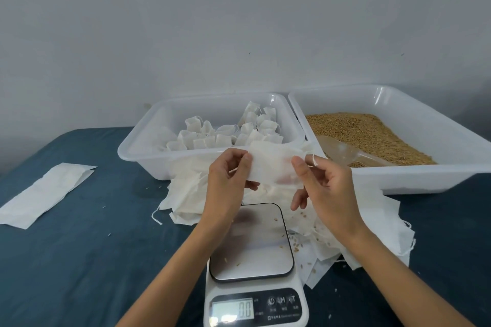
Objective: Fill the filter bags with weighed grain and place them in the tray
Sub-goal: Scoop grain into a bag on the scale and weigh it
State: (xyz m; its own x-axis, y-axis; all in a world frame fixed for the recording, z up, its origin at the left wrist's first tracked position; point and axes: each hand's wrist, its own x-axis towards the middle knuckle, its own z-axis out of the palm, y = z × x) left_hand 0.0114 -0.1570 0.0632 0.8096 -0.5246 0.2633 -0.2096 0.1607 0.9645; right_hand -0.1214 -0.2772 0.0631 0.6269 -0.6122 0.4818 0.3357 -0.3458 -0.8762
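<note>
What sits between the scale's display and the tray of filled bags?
In the head view: the scale's platform, both hands holding an empty filter bag, and loose bags.

A plain wall [239,21] fills the upper half of the view, pale grey-white and matt, evenly lit by soft, diffuse light with no hard shadows. A few small dark specks mark it, one near its middle and one further right. Below the wall lies the tabletop [79,260], covered in a dark teal, slightly napped cloth that runs to the bottom edge of the view. The tabletop's far left edge curves where it meets the wall, and the wall darkens a little toward that lower left corner.
</note>
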